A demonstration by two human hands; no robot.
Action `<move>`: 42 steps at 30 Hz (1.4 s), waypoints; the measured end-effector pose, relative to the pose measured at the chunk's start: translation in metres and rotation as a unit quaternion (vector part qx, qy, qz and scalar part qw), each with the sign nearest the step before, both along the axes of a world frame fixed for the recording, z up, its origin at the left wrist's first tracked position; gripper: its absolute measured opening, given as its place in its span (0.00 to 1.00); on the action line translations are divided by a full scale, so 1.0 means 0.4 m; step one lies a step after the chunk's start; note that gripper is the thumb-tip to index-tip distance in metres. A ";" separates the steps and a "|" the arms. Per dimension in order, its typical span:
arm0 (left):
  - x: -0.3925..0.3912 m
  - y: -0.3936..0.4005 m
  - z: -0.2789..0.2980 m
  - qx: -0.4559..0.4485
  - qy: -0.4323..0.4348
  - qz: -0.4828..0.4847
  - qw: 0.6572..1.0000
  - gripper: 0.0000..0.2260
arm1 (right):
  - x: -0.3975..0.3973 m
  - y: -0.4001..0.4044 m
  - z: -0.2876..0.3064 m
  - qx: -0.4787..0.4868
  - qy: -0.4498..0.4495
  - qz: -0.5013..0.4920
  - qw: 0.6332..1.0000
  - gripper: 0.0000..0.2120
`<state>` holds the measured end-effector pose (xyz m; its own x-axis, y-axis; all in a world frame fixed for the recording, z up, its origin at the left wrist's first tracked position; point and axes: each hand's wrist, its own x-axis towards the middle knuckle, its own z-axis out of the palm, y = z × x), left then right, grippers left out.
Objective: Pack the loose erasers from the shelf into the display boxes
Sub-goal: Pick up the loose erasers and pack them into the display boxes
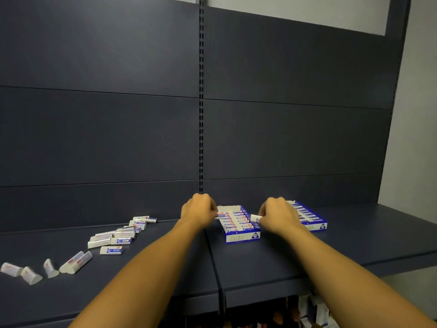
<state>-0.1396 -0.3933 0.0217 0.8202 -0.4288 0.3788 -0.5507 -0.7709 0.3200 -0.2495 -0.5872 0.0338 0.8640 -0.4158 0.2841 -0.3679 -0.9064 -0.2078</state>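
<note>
Both bare forearms reach up from the lower edge of the view across the dark blue shelf (272, 263), whose front lip runs just beneath them. At their far ends the two hands work over the nearer display box (241, 235), a blue and white carton standing on the shelf just right of the slotted upright (201, 91) in the back panel. Rows of wrapped erasers (238, 221) already fill it.

Left hand (197, 210): the grip is closed, fingers curled over and pinching the end of an eraser (221, 215) at the box's left rim. Right hand (277, 215): the grip is likewise closed, fingers curled round a white eraser (255, 217) whose end pokes out to the left, above the right side of the same box.

A second display box (314, 223) sits touching or just beside the first on its right, partly hidden behind the right hand, also lined with erasers.

Well apart to the left, a loose pile of wrapped erasers (118, 235) lies scattered on the shelf, some stacked on one another, one (110, 250) lying alone nearer the front. Nearer still at the far left lie several rounded white erasers (75, 262) with red print, blurred and set apart from each other.

Below the shelf edge, coloured goods (314, 311) show dimly on a lower level
</note>
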 end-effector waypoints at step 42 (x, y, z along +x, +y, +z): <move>0.172 -0.146 -0.148 -0.075 0.099 -0.065 0.990 0.04 | 0.327 -0.206 -0.155 0.263 -0.139 0.300 0.906 0.07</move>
